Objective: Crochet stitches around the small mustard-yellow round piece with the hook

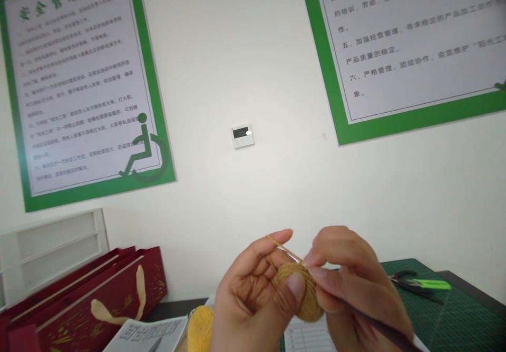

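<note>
My left hand [253, 294] pinches a round, tan crocheted piece [310, 304] between thumb and fingers. A tan yarn strand [279, 244] passes over its raised index finger and runs down to the work. Closed around a crochet hook [291, 256], my right hand [351, 283] meets the piece's right edge. The hook's silver tip lies at the top of the piece, beside the yarn, and its dark handle slants out below the right hand. Exactly how the tip sits in the stitches is too small to tell.
Left of my hands are a yellow yarn ball [200, 328], printed sheets [148, 333] and dark red gift bags [98, 302]. On the right, green-handled pliers [425, 283] lie on a green cutting mat [462, 315]. Behind, the white wall bears a thermostat [242, 136] and green-framed posters [79, 78].
</note>
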`<state>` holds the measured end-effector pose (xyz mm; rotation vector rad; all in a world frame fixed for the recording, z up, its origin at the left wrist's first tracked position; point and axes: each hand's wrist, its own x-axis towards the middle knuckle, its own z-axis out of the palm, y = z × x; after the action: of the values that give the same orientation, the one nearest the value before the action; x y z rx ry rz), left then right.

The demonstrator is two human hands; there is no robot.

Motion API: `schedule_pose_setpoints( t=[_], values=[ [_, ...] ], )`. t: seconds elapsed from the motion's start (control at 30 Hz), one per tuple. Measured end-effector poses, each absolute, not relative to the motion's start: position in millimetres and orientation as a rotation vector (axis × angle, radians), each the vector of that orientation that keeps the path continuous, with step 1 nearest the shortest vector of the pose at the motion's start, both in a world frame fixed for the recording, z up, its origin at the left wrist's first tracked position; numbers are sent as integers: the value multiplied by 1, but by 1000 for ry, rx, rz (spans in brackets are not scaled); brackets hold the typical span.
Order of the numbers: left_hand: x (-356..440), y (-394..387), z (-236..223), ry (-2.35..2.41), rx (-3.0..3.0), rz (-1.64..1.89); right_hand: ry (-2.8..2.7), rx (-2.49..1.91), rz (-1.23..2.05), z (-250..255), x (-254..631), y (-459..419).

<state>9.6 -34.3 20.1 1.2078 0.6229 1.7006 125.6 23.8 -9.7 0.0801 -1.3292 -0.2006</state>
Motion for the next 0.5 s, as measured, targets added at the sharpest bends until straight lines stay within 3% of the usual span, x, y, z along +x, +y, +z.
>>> schedule_pose_setpoints(
  t=[0.13, 0.2, 0.37, 0.43, 0.5],
  values=[
    [10, -32, 18, 614, 1154, 1758, -1199, 128, 199, -12, 116, 37],
    [9, -30, 17, 612, 1137, 1781, -1195, 171, 238, -14, 115, 42],
    [13, -32, 18, 606, 1172, 1790, -1293, -45, -323, -20, 123, 34],
    [16, -33, 19, 612, 1210, 1840, -1267, -115, -441, -19, 125, 26],
    [18, -34, 18, 630, 1234, 1909, -1249, -74, -344, -15, 125, 19]
  ],
)
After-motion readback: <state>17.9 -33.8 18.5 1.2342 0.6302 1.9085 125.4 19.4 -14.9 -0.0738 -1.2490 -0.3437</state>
